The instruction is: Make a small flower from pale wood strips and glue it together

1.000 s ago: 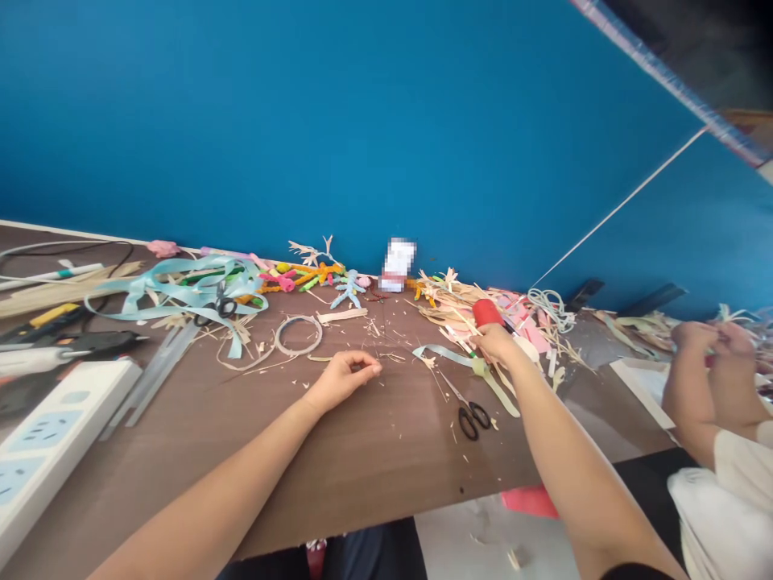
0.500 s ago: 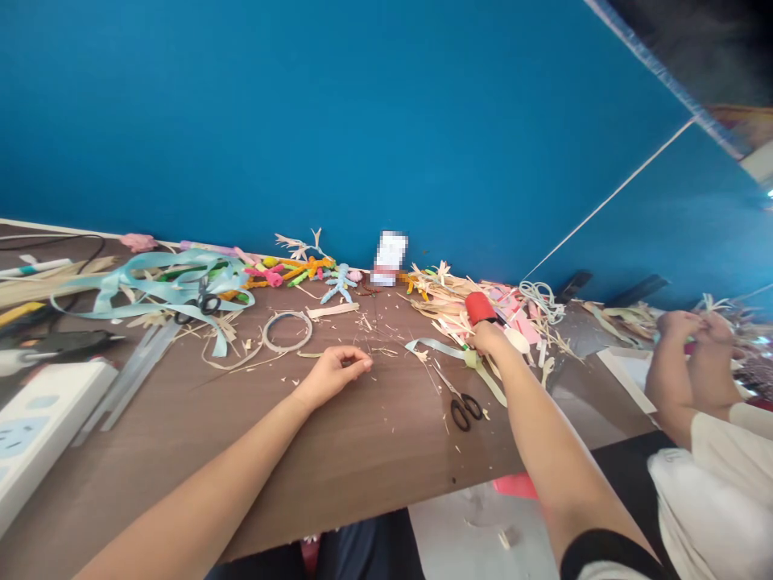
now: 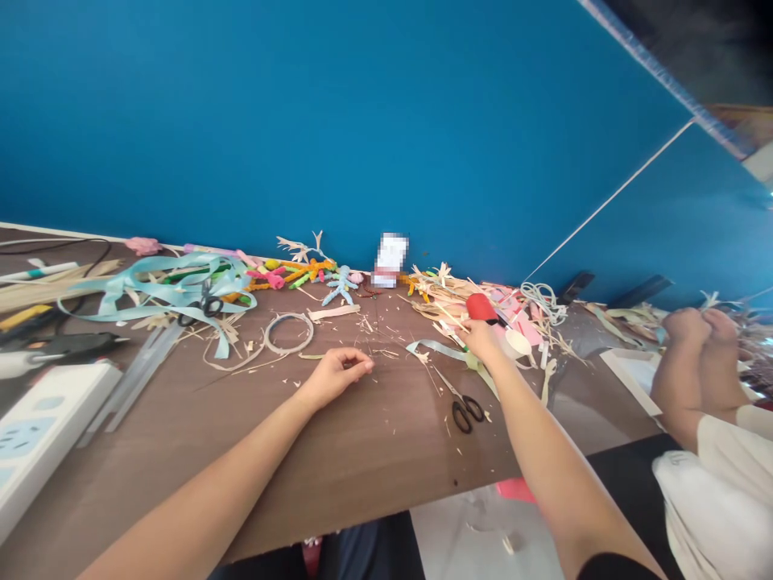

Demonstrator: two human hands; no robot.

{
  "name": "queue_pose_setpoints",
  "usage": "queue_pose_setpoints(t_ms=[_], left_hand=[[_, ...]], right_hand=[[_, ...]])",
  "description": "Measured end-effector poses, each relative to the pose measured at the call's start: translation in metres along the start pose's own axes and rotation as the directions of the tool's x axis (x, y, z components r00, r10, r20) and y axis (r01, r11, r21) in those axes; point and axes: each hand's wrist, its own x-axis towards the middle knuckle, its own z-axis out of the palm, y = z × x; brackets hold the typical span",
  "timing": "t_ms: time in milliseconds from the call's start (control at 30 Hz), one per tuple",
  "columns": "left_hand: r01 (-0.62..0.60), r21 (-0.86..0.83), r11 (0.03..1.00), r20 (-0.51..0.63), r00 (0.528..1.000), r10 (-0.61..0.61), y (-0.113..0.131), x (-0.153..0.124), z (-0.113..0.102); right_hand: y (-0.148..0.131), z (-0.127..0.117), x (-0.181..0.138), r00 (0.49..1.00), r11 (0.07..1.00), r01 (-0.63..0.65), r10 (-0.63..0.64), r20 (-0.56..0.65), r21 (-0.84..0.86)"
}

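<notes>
My left hand (image 3: 338, 374) rests on the table, its fingers curled and the thumb close to the index finger. Whatever it may hold does not show. My right hand (image 3: 481, 340) is closed at the near side of a heap of dried straw-like strips, and a thin pale strip (image 3: 450, 315) juts from its fingers toward the upper left. Just beyond the hand lies a red rounded object (image 3: 481, 307). A light blue-green ribbon (image 3: 440, 347) runs close by. Scissors with black handles (image 3: 464, 409) lie between my hands, nearer the right one.
On the left are a power strip (image 3: 45, 431), clear sticks (image 3: 138, 374), a glue gun (image 3: 78, 346) and tangled blue ribbon (image 3: 114, 294). A pale coil (image 3: 288, 333) and a blue pipe-cleaner figure (image 3: 341, 284) lie farther back. Another person's hands (image 3: 694, 326) are at the right.
My right hand has drawn slightly back from the red object, and a thin pale strip now shows in its fingers. My left hand stays put.
</notes>
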Motion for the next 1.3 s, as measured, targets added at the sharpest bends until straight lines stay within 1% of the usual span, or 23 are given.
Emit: queue_pose_setpoints(t_ms=[100,267,467,567,667,733,800,833,867,900,933,967,1000,1033,1100,1167,1233,1300], left_hand=[[-0.004,0.004,1.000,-0.007,1.000,0.004,0.000,0.000,-0.001],[-0.015,-0.011,1.000,-0.007,1.000,0.015,-0.004,0.000,-0.001],[-0.022,-0.029,0.999,-0.001,1.000,0.022,-0.006,0.001,-0.001],[-0.017,-0.037,0.999,0.003,1.000,0.018,-0.003,0.001,-0.001],[-0.007,-0.054,0.999,-0.003,1.000,0.007,-0.002,0.000,0.000],[0.002,-0.086,0.996,-0.012,1.000,-0.003,-0.002,0.000,0.001],[0.025,-0.164,0.986,-0.013,1.000,-0.027,-0.001,0.000,0.002],[0.041,-0.224,0.974,-0.005,0.999,-0.043,-0.001,0.000,0.002],[0.058,-0.292,0.955,0.013,0.998,-0.057,0.000,0.000,0.002],[0.078,-0.361,0.929,0.043,0.997,-0.067,0.001,0.000,0.002],[0.099,-0.421,0.902,0.080,0.994,-0.072,0.002,-0.001,0.002],[0.119,-0.467,0.876,0.119,0.990,-0.071,0.003,-0.001,0.001],[0.136,-0.496,0.858,0.155,0.986,-0.067,0.004,-0.002,0.000],[0.149,-0.512,0.846,0.184,0.981,-0.062,0.004,-0.003,0.000],[0.159,-0.518,0.841,0.215,0.975,-0.052,0.004,-0.003,0.000],[0.157,-0.512,0.845,0.220,0.974,-0.047,0.002,-0.003,0.000],[0.158,-0.503,0.850,0.214,0.975,-0.054,0.000,-0.003,0.002],[0.160,-0.487,0.858,0.204,0.977,-0.066,-0.002,-0.002,0.003]], right_hand=[[-0.016,0.006,0.007,1.000,0.999,0.023,-0.022,0.018,-0.037],[-0.036,0.011,0.024,0.998,0.996,0.018,-0.012,0.069,-0.092],[-0.055,0.015,0.030,0.996,0.996,-0.002,0.010,0.087,-0.088],[-0.059,0.013,0.028,0.996,0.999,-0.013,0.016,0.086,-0.039],[-0.061,0.004,0.021,0.998,0.998,-0.007,0.003,0.066,0.056],[-0.067,-0.005,0.013,0.998,0.987,0.030,-0.038,0.049,0.156],[-0.078,-0.013,-0.001,0.993,0.958,0.093,-0.109,0.045,0.270],[-0.086,-0.016,-0.010,0.986,0.922,0.121,-0.156,0.066,0.368],[-0.094,-0.018,-0.019,0.971,0.859,0.135,-0.214,0.105,0.495],[-0.103,-0.018,-0.028,0.942,0.714,0.100,-0.293,0.166,0.693],[-0.111,-0.017,-0.037,0.896,0.541,0.013,-0.379,0.230,0.841],[-0.118,-0.015,-0.046,0.849,0.389,-0.094,-0.449,0.277,0.917],[-0.125,-0.012,-0.053,0.805,0.268,-0.197,-0.504,0.312,0.943],[-0.130,-0.008,-0.059,0.772,0.203,-0.273,-0.538,0.340,0.941],[-0.136,0.000,-0.067,0.736,0.152,-0.348,-0.567,0.370,0.925],[-0.138,0.006,-0.071,0.721,0.143,-0.370,-0.578,0.381,0.918],[-0.137,0.008,-0.074,0.723,0.136,-0.373,-0.577,0.380,0.918],[-0.137,0.008,-0.077,0.747,0.144,-0.349,-0.554,0.367,0.926]])
